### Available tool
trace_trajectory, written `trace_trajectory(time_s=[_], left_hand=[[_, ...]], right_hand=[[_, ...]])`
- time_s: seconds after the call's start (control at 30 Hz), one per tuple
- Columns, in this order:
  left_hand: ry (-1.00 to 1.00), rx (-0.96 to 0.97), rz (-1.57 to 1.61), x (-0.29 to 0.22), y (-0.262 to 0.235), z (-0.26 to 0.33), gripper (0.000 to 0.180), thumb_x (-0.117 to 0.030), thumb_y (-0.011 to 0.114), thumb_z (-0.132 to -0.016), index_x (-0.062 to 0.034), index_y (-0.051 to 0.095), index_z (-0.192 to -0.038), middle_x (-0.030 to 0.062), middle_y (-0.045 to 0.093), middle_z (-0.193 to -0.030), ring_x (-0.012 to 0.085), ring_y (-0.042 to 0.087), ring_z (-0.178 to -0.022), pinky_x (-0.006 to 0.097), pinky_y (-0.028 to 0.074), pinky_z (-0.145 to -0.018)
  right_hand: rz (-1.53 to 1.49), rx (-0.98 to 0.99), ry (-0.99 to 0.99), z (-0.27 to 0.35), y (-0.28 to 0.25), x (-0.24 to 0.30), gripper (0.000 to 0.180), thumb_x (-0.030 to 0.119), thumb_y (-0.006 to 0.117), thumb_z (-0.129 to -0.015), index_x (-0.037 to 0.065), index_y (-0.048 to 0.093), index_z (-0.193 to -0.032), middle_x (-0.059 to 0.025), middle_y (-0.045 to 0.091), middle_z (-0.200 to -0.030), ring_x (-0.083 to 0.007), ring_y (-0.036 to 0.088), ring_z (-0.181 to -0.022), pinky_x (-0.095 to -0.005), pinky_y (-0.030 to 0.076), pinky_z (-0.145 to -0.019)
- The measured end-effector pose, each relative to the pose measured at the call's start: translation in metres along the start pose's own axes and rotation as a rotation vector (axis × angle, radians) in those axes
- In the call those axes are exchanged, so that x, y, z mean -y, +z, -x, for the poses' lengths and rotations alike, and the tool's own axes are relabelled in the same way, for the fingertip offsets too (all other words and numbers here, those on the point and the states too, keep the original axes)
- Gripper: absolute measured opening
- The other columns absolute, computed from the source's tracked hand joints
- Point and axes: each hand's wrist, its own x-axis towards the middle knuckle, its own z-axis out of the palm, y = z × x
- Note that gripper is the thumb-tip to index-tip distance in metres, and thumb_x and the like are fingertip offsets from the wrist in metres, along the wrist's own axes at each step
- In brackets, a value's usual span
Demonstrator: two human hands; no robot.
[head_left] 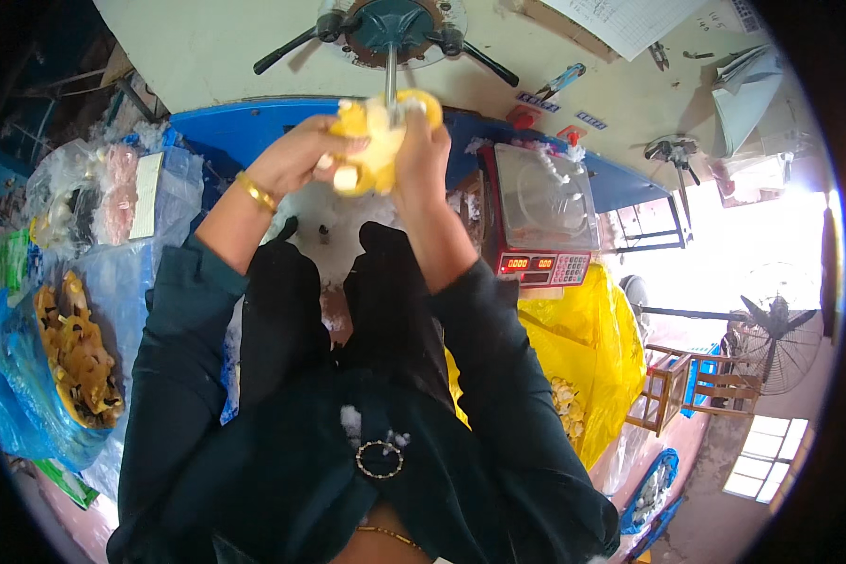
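A soft yellow plush toy skin with paler patches is held up at the end of a thin metal tube. The tube comes out of a round green machine fitting and its tip is hidden by the toy. My left hand, with a gold bangle at the wrist, grips the toy's left side. On the other side my right hand is closed round the toy near the tube, its fingers partly hidden behind the fabric.
Black-handled levers flank the fitting. A red digital scale and a yellow bag of plush pieces stand at right. To the left, a blue bag holds yellow-brown plush skins. Pliers lie on the machine panel.
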Motion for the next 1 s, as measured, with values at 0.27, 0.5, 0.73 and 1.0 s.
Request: trace_trajectory(time_s=[0.27, 0.5, 0.73, 1.0], left_hand=[[0.028, 0.051, -0.048, 0.007, -0.013, -0.018, 0.027, -0.024, 0.071, -0.085, -0.0047, 0.063, -0.102, -0.0031, 0.062, -0.076, 0.0005, 0.049, -0.054, 0.016, 0.034, -0.043], [-0.035, 0.121, 0.235, 0.019, 0.045, 0.021, 0.045, -0.021, 0.069, -0.086, -0.0015, 0.053, -0.123, 0.0092, 0.061, -0.117, 0.0208, 0.062, -0.104, 0.035, 0.055, -0.085], [-0.223, -0.091, 0.519, 0.000, 0.059, -0.013, 0.043, -0.021, 0.070, -0.084, -0.0062, 0.053, -0.121, 0.0111, 0.062, -0.113, 0.0262, 0.065, -0.100, 0.046, 0.060, -0.071], [-0.272, 0.072, 0.601, -0.005, 0.031, -0.036, 0.035, -0.019, 0.066, -0.086, -0.0062, 0.057, -0.117, 0.0108, 0.065, -0.108, 0.0243, 0.067, -0.093, 0.040, 0.059, -0.070]], right_hand=[[0.059, 0.006, 0.024, -0.005, -0.006, 0.002, 0.028, 0.022, 0.048, -0.093, -0.004, 0.058, -0.095, -0.0119, 0.063, -0.088, -0.0175, 0.063, -0.074, -0.0315, 0.051, -0.061], [0.478, 0.359, 0.135, -0.029, -0.051, -0.003, 0.036, 0.029, 0.047, -0.094, -0.002, 0.062, -0.104, -0.0112, 0.067, -0.088, -0.0182, 0.066, -0.079, -0.0337, 0.053, -0.068], [0.200, 0.933, 0.373, -0.085, -0.032, 0.011, 0.033, 0.029, 0.052, -0.092, 0.001, 0.061, -0.108, -0.0126, 0.066, -0.103, -0.0223, 0.066, -0.090, -0.0381, 0.053, -0.081], [0.286, 0.773, 0.441, -0.077, -0.015, 0.032, 0.025, 0.026, 0.058, -0.089, 0.002, 0.065, -0.094, -0.0080, 0.067, -0.095, -0.0180, 0.065, -0.090, -0.0344, 0.054, -0.079]])
